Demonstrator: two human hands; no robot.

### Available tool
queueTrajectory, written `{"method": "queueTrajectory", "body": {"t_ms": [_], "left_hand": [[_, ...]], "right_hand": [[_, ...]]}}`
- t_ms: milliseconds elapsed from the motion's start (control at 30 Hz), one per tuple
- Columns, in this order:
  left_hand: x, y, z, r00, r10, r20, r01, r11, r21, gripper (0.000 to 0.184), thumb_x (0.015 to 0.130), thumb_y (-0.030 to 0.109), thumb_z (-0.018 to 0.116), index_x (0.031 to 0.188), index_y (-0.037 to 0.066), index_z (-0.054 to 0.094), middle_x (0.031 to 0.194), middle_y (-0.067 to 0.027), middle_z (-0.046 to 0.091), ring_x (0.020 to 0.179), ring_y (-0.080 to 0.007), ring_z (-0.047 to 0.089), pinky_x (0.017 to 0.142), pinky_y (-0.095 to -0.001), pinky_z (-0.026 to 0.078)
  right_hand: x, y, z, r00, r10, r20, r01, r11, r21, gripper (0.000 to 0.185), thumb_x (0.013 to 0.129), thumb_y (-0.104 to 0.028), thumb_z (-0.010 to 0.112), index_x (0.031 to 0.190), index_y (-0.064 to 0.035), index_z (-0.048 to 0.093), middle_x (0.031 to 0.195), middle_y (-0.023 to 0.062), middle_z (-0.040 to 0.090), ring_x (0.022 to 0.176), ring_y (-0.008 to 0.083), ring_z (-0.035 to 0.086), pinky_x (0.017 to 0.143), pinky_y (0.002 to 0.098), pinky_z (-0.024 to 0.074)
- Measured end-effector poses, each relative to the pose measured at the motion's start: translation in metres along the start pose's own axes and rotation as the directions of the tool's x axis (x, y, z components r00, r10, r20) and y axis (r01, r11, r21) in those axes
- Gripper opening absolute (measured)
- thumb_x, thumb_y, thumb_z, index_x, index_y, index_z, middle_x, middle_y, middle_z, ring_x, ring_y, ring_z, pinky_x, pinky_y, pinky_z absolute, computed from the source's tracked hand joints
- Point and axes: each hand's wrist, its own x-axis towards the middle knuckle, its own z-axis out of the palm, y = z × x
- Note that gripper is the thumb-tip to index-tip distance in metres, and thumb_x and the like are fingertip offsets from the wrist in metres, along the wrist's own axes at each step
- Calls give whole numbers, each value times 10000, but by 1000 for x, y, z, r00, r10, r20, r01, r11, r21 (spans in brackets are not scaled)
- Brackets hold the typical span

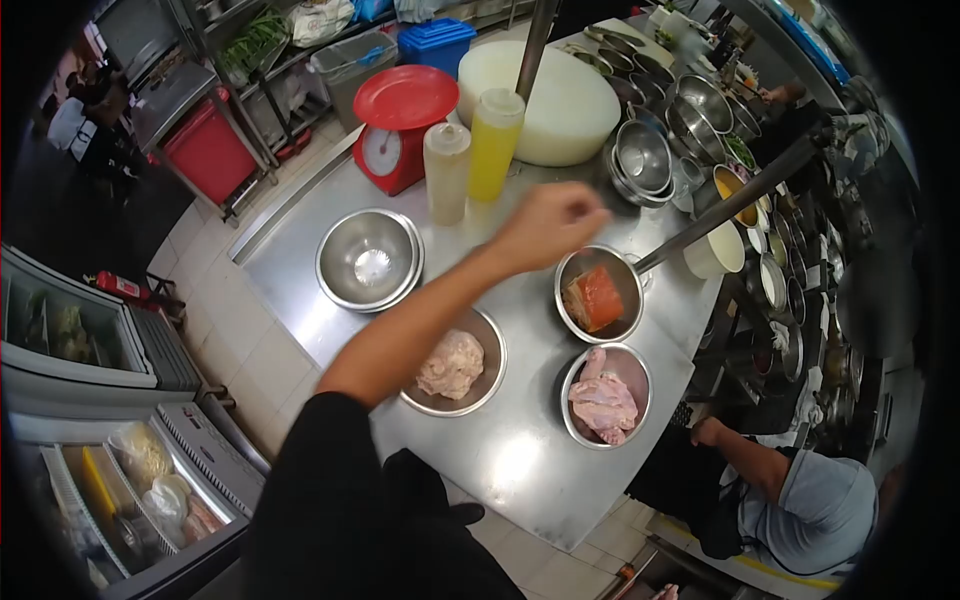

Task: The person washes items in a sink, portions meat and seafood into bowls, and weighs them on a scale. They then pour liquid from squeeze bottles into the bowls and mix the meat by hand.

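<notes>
The curled hand (557,228), grasp unclear, hovers by an orange block (598,299) pointing lengthwise toward raw chicken (604,401).

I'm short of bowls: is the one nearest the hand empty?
Not empty: an orange chunk lies in the bowl, bare wall showing beside it.

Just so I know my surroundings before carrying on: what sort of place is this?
Most likely a restaurant or other commercial kitchen: there is a steel worktable with raw meat in a metal bowl, plus a red weighing scale.
</notes>
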Motion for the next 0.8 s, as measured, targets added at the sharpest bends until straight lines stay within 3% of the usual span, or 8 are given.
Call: {"method": "queueTrajectory", "body": {"t_ms": [133, 167, 200, 233, 300, 433, 533, 800], "left_hand": [[-105, 6, -131, 840, 149, -521, 225, 778, 586, 187, 826, 185, 694, 884, 21, 626, 770, -58, 643, 722, -155, 617, 622, -295, 501], [-124, 2, -159, 791, 384, -476, 282, 461, 841, 266, 767, 220, 739, 899, 19, 624, 787, -97, 646, 747, -251, 626, 694, -360, 500], [-145, -10, -185, 826, 352, -440, 362, 265, 893, 344, 709, 235, 766, 911, -2, 620, 886, -161, 635, 811, -329, 610, 758, -410, 481], [-160, -18, -203, 824, 354, -443, 367, 264, 892, 344, 709, 235, 766, 911, -2, 620, 886, -161, 635, 811, -329, 610, 758, -410, 481], [-177, -24, -225, 791, -412, -453, 599, 367, 712, 300, 725, 197, 739, 904, -12, 618, 978, -212, 610, 890, -396, 595, 778, -453, 479], [-179, -25, -230, 763, -431, -482, 624, 292, 725, 279, 723, 158, 718, 908, -23, 614, 1014, -234, 589, 911, -422, 580, 789, -465, 477], [-180, -22, -232, 843, -202, -498, 536, 247, 807, 253, 735, 167, 704, 873, -21, 609, 954, -227, 602, 885, -409, 593, 781, -468, 482], [-183, -20, -264, 725, -483, -490, 662, 294, 689, 225, 735, 162, 681, 777, -48, 613, 776, -236, 628, 729, -324, 639, 675, -418, 498]], "right_hand": [[24, 6, 0, 997, -83, -8, 83, 993, 84, 203, 866, -207, 565, 872, -18, 639, 727, 49, 611, 598, 131, 541, 586, 239, 454], [30, 9, 2, 993, -117, -13, 118, 986, 116, 206, 865, -207, 565, 873, -15, 638, 734, 53, 617, 600, 134, 543, 593, 241, 459], [36, 12, 2, 990, -140, -15, 141, 980, 143, 208, 864, -207, 564, 873, -12, 638, 741, 58, 623, 603, 138, 546, 600, 243, 464], [41, 14, 3, 983, -180, -18, 180, 968, 175, 210, 864, -206, 564, 873, -10, 637, 748, 62, 629, 605, 141, 548, 607, 244, 469], [60, 20, 0, 993, -114, 4, 112, 978, 175, 189, 870, -192, 568, 869, -14, 632, 800, 64, 629, 649, 139, 560, 634, 254, 477], [90, 35, 23, 989, -136, 58, 118, 962, 246, 267, 950, -355, 526, 951, -90, 563, 659, -41, 481, 573, 50, 495, 476, 191, 411], [86, 33, 29, 988, -129, 86, 100, 955, 280, 220, 953, -307, 536, 976, -89, 558, 670, -47, 471, 559, 39, 465, 464, 188, 384], [88, 52, 20, 990, -103, 91, 67, 939, 338, 209, 952, -297, 538, 965, -90, 562, 651, -46, 479, 545, 43, 459, 462, 204, 385]]}}
